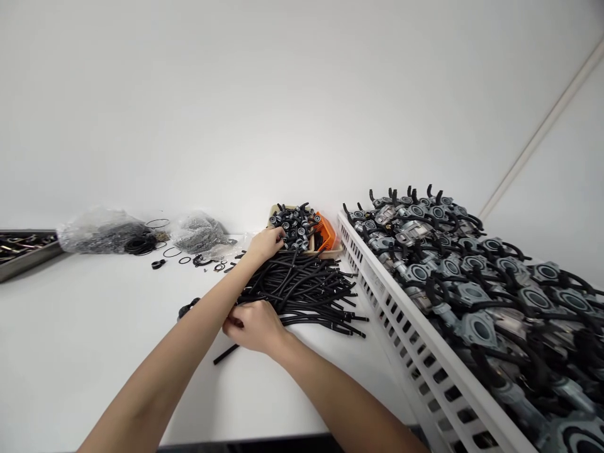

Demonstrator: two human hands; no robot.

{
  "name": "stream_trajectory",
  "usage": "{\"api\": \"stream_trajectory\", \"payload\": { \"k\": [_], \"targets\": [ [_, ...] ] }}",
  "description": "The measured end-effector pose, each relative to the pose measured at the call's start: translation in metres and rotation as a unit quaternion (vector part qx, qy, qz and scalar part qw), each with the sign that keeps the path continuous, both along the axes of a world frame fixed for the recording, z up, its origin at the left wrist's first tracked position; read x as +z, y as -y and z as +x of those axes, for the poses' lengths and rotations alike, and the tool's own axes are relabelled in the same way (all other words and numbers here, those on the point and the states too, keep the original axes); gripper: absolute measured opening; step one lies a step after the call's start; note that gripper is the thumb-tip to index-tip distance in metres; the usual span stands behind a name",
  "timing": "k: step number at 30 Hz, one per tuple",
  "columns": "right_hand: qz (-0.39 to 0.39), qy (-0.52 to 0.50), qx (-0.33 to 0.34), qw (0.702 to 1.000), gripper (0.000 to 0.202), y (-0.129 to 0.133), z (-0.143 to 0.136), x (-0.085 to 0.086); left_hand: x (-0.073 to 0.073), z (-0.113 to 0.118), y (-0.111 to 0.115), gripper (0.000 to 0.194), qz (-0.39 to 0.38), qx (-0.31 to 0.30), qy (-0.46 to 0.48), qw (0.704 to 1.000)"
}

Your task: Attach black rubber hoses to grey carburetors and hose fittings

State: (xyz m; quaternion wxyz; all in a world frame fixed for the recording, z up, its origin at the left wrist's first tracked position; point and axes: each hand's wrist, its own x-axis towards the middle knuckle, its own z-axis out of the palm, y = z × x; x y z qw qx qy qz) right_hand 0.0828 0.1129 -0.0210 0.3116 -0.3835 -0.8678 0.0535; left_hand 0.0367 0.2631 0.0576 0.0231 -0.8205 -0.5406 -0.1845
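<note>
My left hand reaches forward to the near edge of a cream bin filled with small black and grey fittings; its fingertips are bent down, and what they hold, if anything, is hidden. Crossing beneath the left forearm, my right hand has its fingers curled around a black tube, whose free end sticks out toward the lower left. A heap of black rubber tubes lies on the white table between and behind the hands. Black round parts show just left of the left forearm.
On the right, a white slotted crate is piled with grey metal castings bearing black hoses. An orange basket adjoins the bin. Plastic bags, black rings and a metal tray are at the back left.
</note>
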Motion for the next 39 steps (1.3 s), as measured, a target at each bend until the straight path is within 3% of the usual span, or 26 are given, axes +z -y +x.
{"api": "stream_trajectory", "payload": {
  "k": [6, 11, 14, 17, 19, 21, 25, 28, 30, 33, 39],
  "targets": [
    [0.005, 0.006, 0.000, 1.000, 0.019, 0.000, 0.000, 0.001, -0.001, -0.005, 0.000, 0.026, 0.014, 0.003, 0.018, 1.000],
    [0.003, -0.016, 0.004, 1.000, 0.025, 0.000, 0.000, 0.001, 0.000, -0.010, 0.002, 0.012, 0.047, -0.002, 0.057, 0.997],
    [-0.005, -0.075, -0.012, 0.997, 0.026, -0.001, 0.003, 0.001, 0.006, -0.014, 0.014, 0.011, 0.080, -0.022, 0.089, 0.993],
    [-0.031, -0.186, -0.047, 0.981, 0.029, -0.004, 0.006, 0.003, 0.015, -0.019, 0.040, 0.010, 0.120, -0.048, 0.120, 0.984],
    [-0.062, -0.282, -0.055, 0.956, 0.030, -0.006, 0.007, 0.006, 0.019, -0.024, 0.062, 0.011, 0.149, -0.058, 0.141, 0.977],
    [-0.108, -0.392, -0.045, 0.912, 0.028, -0.008, 0.008, 0.010, 0.020, -0.029, 0.083, 0.012, 0.193, -0.064, 0.161, 0.966],
    [-0.200, -0.595, 0.007, 0.778, 0.030, -0.010, 0.006, 0.019, 0.009, -0.045, 0.112, 0.008, 0.366, -0.110, 0.140, 0.914],
    [-0.240, -0.663, 0.059, 0.706, 0.037, -0.012, 0.004, 0.024, -0.005, -0.057, 0.120, 0.014, 0.436, -0.132, 0.106, 0.884],
    [-0.256, -0.675, 0.080, 0.688, 0.038, -0.012, 0.004, 0.025, -0.015, -0.063, 0.123, 0.019, 0.460, -0.144, 0.098, 0.870],
    [-0.259, -0.660, 0.084, 0.700, 0.035, -0.013, 0.004, 0.023, -0.025, -0.067, 0.127, 0.022, 0.462, -0.158, 0.082, 0.869],
    [-0.185, -0.596, 0.013, 0.781, 0.030, -0.016, 0.008, 0.017, -0.027, -0.075, 0.131, 0.033, 0.378, -0.182, 0.094, 0.903]
  ]
}}
